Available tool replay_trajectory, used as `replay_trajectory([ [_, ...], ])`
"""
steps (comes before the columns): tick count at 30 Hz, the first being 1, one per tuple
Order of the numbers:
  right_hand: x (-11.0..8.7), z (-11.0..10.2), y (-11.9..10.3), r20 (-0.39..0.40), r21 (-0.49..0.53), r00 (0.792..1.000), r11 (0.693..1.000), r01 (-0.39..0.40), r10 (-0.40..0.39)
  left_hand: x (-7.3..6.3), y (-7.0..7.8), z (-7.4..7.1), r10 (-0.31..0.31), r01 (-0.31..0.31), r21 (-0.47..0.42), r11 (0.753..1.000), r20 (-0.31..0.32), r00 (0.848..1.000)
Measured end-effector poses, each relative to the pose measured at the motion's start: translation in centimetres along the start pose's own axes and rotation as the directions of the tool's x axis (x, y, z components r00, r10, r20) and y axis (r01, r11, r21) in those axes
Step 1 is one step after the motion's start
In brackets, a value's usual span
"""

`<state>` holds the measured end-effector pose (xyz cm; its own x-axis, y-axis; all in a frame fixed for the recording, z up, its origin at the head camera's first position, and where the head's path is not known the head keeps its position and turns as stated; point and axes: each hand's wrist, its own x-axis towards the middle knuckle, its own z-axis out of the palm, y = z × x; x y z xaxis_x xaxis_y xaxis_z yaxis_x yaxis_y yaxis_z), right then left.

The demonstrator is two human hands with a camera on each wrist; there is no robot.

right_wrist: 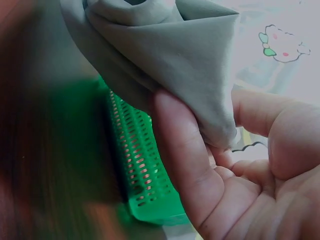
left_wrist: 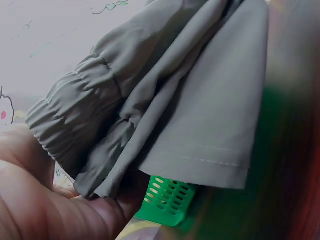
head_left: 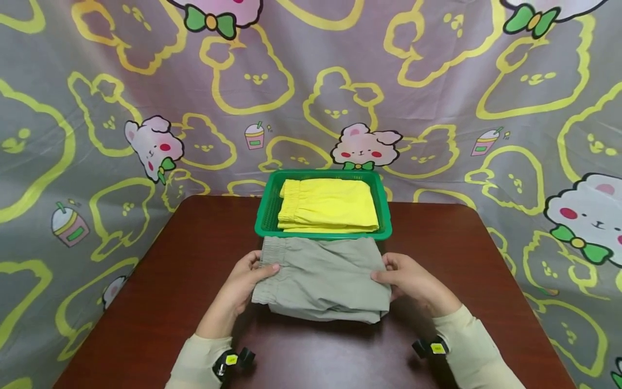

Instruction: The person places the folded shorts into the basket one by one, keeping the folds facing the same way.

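A folded pair of grey-green shorts (head_left: 325, 278) with a gathered elastic waistband hangs between both hands, in front of a green basket (head_left: 323, 235). My left hand (head_left: 243, 281) pinches the waistband end, thumb on top and fingers beneath. At the opposite end my right hand (head_left: 413, 278) grips the folded edge in the same way. The left wrist view shows the gathered waistband (left_wrist: 75, 110) and a stitched hem. In the right wrist view a folded corner (right_wrist: 215, 100) sits between thumb and fingers. Folded yellow shorts (head_left: 330, 202) lie inside the basket.
The basket stands near the back edge of a dark reddish-brown table (head_left: 194, 259). Behind and beside the table hangs a grey cloth (head_left: 311, 59) with cartoon rabbits and yellow outlines. Each wrist wears a small black camera on a strap.
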<state>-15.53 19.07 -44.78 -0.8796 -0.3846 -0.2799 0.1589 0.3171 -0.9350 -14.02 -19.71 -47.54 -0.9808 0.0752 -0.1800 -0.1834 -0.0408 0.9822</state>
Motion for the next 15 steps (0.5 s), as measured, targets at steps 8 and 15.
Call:
replay_trajectory([
  [8,-0.7,-0.1,-1.3,-0.007,0.041,1.000,0.999,0.020,-0.020,-0.9,2.0,-0.1,0.012,-0.013,0.023,1.000,0.030,0.999],
  [15,-1.4,-0.7,-2.2,-0.003,0.056,0.999,0.997,0.053,-0.053,-1.3,3.8,0.1,0.017,-0.019,0.039,0.999,0.050,0.999],
])
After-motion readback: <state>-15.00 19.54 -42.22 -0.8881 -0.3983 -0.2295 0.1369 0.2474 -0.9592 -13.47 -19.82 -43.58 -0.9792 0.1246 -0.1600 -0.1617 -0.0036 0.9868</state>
